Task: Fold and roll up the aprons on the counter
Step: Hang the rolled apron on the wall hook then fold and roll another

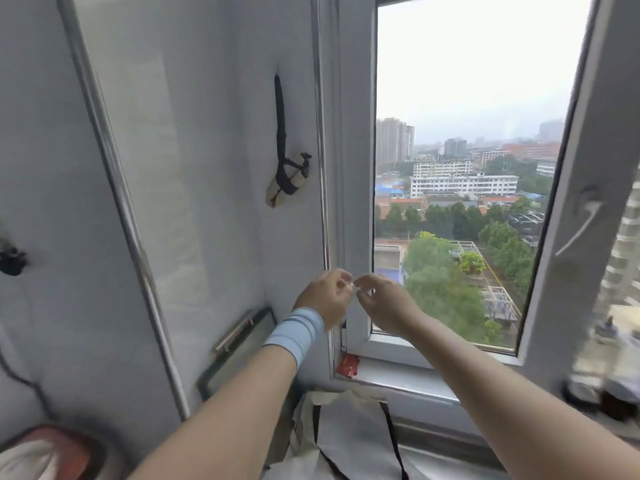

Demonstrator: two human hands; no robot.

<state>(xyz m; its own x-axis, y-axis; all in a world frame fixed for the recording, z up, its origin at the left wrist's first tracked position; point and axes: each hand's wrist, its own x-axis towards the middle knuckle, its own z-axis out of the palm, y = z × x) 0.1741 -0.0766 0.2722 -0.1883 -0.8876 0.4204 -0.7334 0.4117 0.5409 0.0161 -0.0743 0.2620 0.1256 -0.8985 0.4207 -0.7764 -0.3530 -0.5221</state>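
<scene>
While both the left hand (323, 299) and right hand (382, 306) pinch together something tiny, unidentifiable, up at the window frame, the pale black-strapped cloth apron (349, 441) lies spread on the desk directly below them, long axis running toward the person, equally near either hand.

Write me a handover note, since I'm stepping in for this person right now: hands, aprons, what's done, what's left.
Left hand, blue wristband: raised near the window frame, fingers pinched together; what they hold is too small to tell.
Right hand: raised beside it, fingertips nearly meeting the left's.
Rolled apron: done, tied with its black strap, hanging on the wall.
Flat apron: beige with black straps, spread on the counter below the hands, neither folded nor rolled.
Left to do: fold and roll that one.
</scene>
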